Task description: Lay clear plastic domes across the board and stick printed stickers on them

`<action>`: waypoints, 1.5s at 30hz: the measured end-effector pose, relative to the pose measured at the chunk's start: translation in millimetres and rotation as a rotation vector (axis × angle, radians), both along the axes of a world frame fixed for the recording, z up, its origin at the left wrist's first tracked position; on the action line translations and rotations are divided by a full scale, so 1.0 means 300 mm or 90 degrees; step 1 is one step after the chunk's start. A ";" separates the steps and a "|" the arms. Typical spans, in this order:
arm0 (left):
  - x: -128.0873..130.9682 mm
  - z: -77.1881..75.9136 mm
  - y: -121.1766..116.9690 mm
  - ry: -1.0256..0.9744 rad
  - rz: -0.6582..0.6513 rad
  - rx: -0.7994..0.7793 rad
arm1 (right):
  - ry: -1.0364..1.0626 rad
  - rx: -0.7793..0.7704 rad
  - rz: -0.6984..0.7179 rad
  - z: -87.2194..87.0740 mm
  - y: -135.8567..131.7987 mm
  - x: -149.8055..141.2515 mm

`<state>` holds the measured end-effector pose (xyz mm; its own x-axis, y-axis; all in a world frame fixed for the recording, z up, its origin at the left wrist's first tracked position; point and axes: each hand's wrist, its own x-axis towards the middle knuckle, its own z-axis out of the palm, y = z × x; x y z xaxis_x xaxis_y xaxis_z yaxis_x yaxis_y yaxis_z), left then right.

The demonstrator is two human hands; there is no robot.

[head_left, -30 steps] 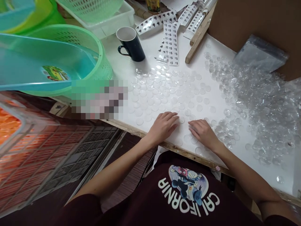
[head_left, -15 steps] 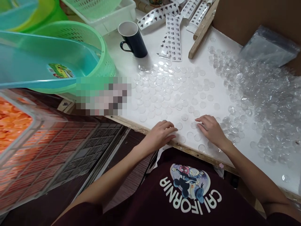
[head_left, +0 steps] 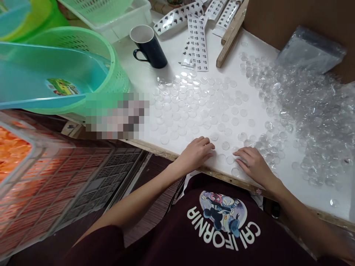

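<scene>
Clear round discs (head_left: pixel 212 91) lie spread in a loose single layer over the white tabletop (head_left: pixel 177 147). My left hand (head_left: pixel 195 153) rests palm down near the front edge, its fingers stretched over the surface and thumb apart, with nothing visible in it. To its right is my right hand (head_left: pixel 253 163), fingers extended and the thumb separated from them. A few single discs lie between the hands, one clear disc (head_left: pixel 225 145) just beyond my right fingertips. Whether any fingertip presses on a disc is hard to make out.
A large heap of clear discs (head_left: pixel 321 122) covers the right side, with a clear plastic bag (head_left: pixel 310 50) behind. A dark mug (head_left: pixel 155 53), sticker strips (head_left: pixel 201 44) and a wooden bar (head_left: pixel 231 40) stand farther back. Left are a green basket (head_left: pixel 119 70) and a crate (head_left: pixel 74 177).
My right hand has drawn back toward the front edge and slightly right, away from a disc at its fingertips. My left hand has slid a little right and forward. The view has shifted slightly.
</scene>
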<state>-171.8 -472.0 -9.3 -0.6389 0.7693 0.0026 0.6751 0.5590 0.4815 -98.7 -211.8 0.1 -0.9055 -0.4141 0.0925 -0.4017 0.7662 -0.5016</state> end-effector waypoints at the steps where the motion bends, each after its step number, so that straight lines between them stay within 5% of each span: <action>1: 0.007 0.007 0.019 0.008 -0.013 -0.001 | 0.001 0.008 0.006 -0.004 -0.008 0.010; 7: 0.039 0.010 0.105 0.049 -0.094 -0.042 | 0.005 0.065 0.024 -0.039 -0.068 0.029; 12: 0.032 0.000 0.063 -0.027 -0.043 0.021 | 0.025 0.035 -0.011 -0.033 -0.046 0.038; 17: 0.023 -0.012 0.044 -0.145 0.030 0.068 | 0.103 0.021 -0.147 -0.022 0.037 0.038; 23: 0.002 0.001 0.080 -0.011 0.025 -0.023 | 0.099 0.080 -0.219 -0.045 0.075 -0.045; 27: -0.037 0.016 0.183 0.061 -0.004 -0.012 | 0.055 0.103 -0.198 -0.060 0.061 -0.088; 34: -0.147 -0.035 0.366 0.114 -0.068 -0.009 | -0.028 -0.053 -0.242 -0.042 0.093 -0.066; 45: -0.204 -0.013 0.347 -0.021 -0.007 0.106 | -0.118 -0.235 -0.319 -0.037 0.119 -0.082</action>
